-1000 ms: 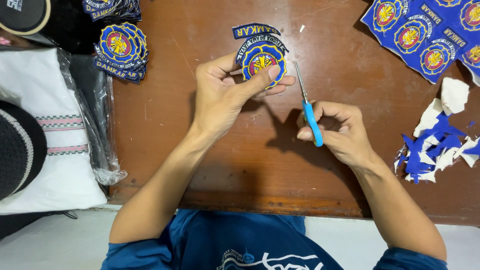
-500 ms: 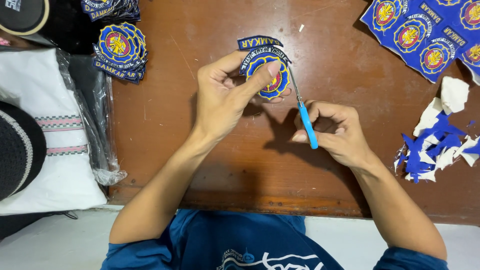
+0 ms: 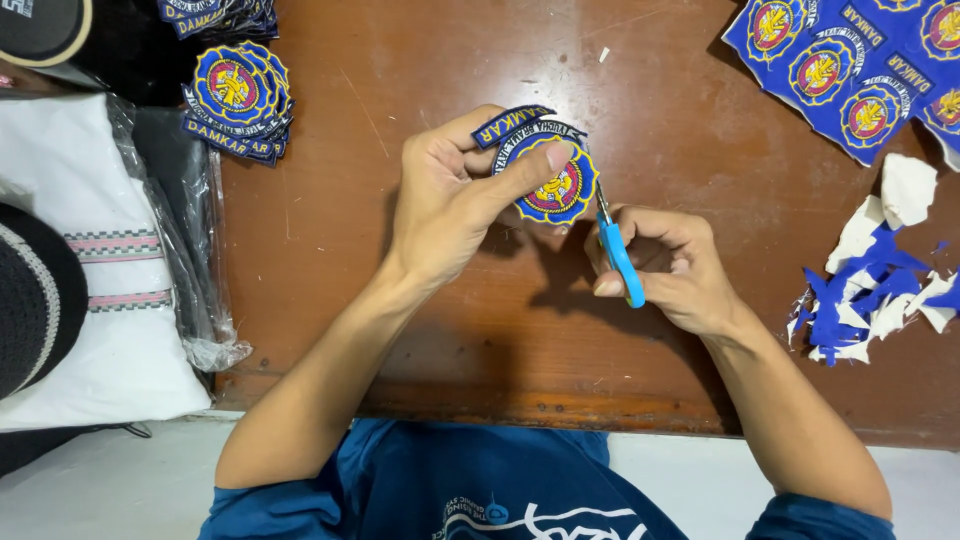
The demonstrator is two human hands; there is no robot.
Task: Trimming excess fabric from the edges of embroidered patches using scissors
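Centrally, round blue embroidered patch (image 3: 550, 180) pinched in left hand (image 3: 450, 205) above bench (image 3: 400, 330); just right, right hand (image 3: 665, 270) closed round blue-handled scissors (image 3: 617, 250), blades at patch edge; farther right, blue-white offcuts (image 3: 870, 290); far left, finished patch stack (image 3: 238, 100)

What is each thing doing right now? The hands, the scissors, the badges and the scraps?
Left hand: pinching the round badge, held above the table.
Right hand: gripping the blue scissors, tip at the badge's edge.
Badge pile: stacked, cut out.
Badge sheet: uncut, lying flat.
Scraps: loose heap.
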